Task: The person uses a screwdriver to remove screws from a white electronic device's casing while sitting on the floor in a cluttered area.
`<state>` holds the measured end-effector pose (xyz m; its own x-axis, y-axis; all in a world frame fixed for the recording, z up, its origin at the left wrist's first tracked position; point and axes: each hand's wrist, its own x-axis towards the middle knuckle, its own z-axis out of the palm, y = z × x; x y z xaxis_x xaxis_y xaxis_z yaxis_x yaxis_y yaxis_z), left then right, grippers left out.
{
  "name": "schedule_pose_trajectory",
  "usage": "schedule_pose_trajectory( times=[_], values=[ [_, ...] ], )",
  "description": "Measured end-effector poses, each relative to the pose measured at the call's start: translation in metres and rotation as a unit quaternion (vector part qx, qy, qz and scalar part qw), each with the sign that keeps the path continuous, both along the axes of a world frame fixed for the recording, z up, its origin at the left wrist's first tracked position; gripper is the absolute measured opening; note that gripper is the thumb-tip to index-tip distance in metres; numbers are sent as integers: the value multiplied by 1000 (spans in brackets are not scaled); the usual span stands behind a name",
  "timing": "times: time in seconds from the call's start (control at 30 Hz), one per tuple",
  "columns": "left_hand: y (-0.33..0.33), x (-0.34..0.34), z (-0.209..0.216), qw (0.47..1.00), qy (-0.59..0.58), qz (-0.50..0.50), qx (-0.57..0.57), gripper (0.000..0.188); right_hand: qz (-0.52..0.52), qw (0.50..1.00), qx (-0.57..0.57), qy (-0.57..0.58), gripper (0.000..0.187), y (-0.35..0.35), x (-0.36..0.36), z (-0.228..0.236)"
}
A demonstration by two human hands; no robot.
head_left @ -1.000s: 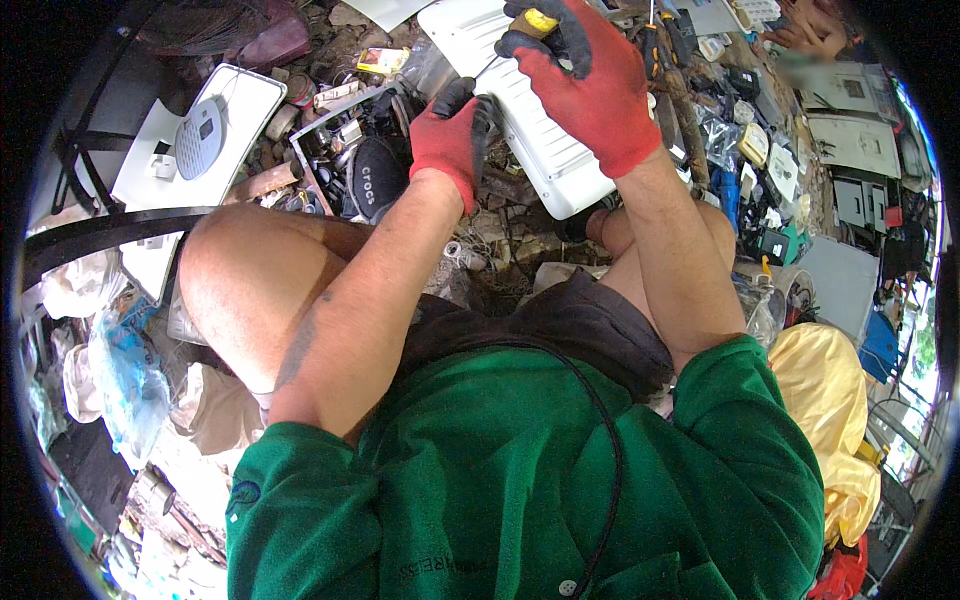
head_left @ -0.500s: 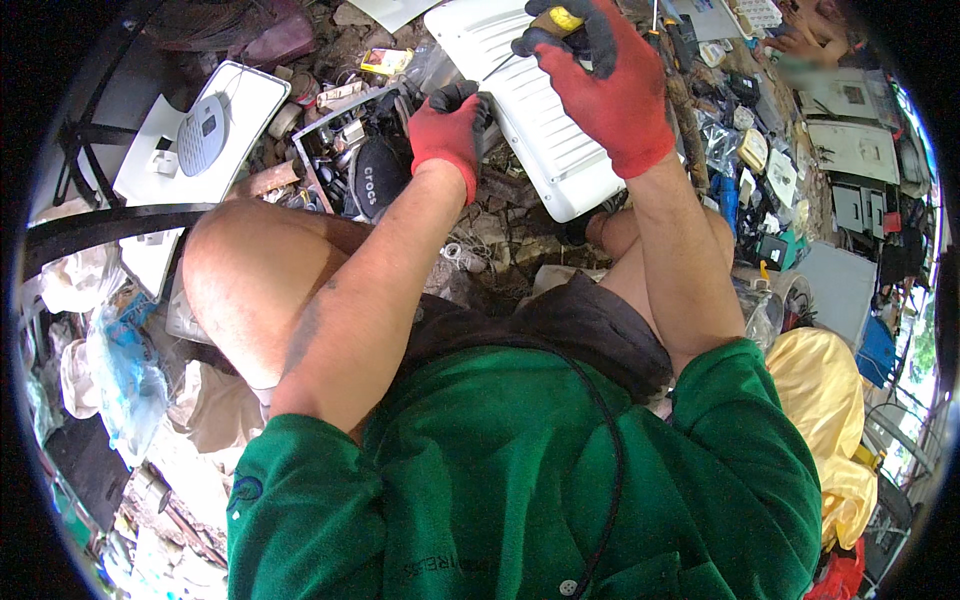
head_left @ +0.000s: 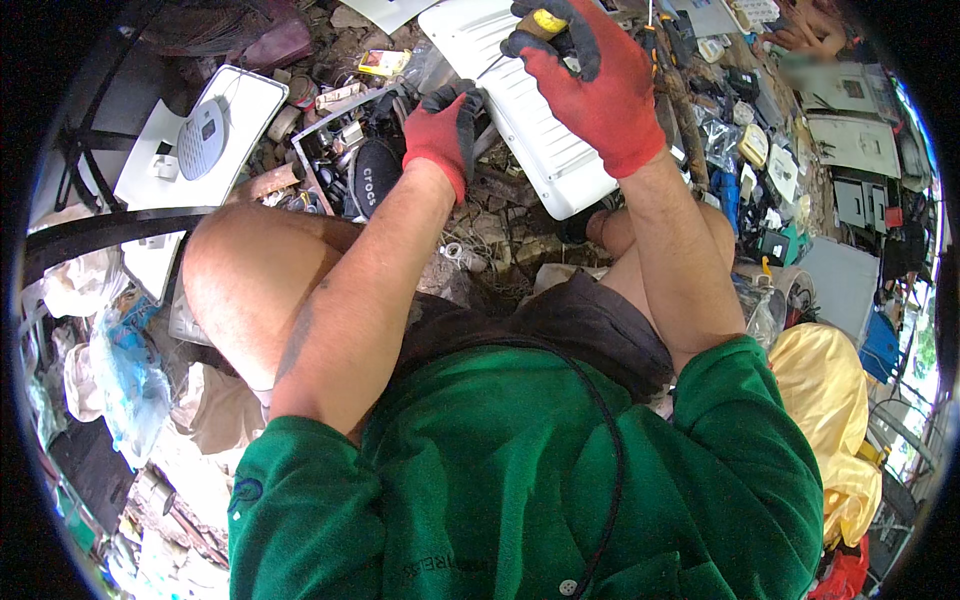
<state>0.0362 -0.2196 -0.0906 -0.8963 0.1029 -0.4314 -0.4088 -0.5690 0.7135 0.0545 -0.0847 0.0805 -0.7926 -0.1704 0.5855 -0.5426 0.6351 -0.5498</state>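
A white ribbed plastic panel [head_left: 560, 160] lies tilted in front of me, between my knees and the upper edge of the view. My left hand [head_left: 440, 132], in a red and black glove, is closed at the panel's left edge, its fingertips partly hidden. In my right hand [head_left: 605, 95], gloved the same way, is a screwdriver [head_left: 546, 20] with a yellow and dark handle. Its thin shaft points down-left toward the panel's left side, near my left hand.
Left of my left hand lie a black clog [head_left: 378, 178] and a metal-framed box of parts. A white panel with a grey oval [head_left: 203, 138] rests farther left. Mixed scrap [head_left: 745, 150] covers the right side, near a yellow sack [head_left: 825, 400]. Part of another person [head_left: 810, 35] shows at upper right.
Both hands have shifted slightly left, and the screwdriver has moved with my right hand. The white ribbed panel has also moved a little left and away from me.
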Motion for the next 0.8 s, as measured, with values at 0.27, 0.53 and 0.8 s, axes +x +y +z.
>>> schedule_pose_trajectory(
  times=[0.27, 0.53, 0.8],
  values=[
    [9, 1, 50, 927, 52, 20, -371, 30, -13, 1000, -8, -27, 45, 3, 2, 1],
    [23, -20, 33, 849, 15, -37, -526, 44, -21, 1000, -1, -16, 44, 8, 7, 3],
    [14, -5, -11, 978, 89, 15, -186, 25, -16, 999, -34, -18, 45, 16, 10, 4]
  ],
)
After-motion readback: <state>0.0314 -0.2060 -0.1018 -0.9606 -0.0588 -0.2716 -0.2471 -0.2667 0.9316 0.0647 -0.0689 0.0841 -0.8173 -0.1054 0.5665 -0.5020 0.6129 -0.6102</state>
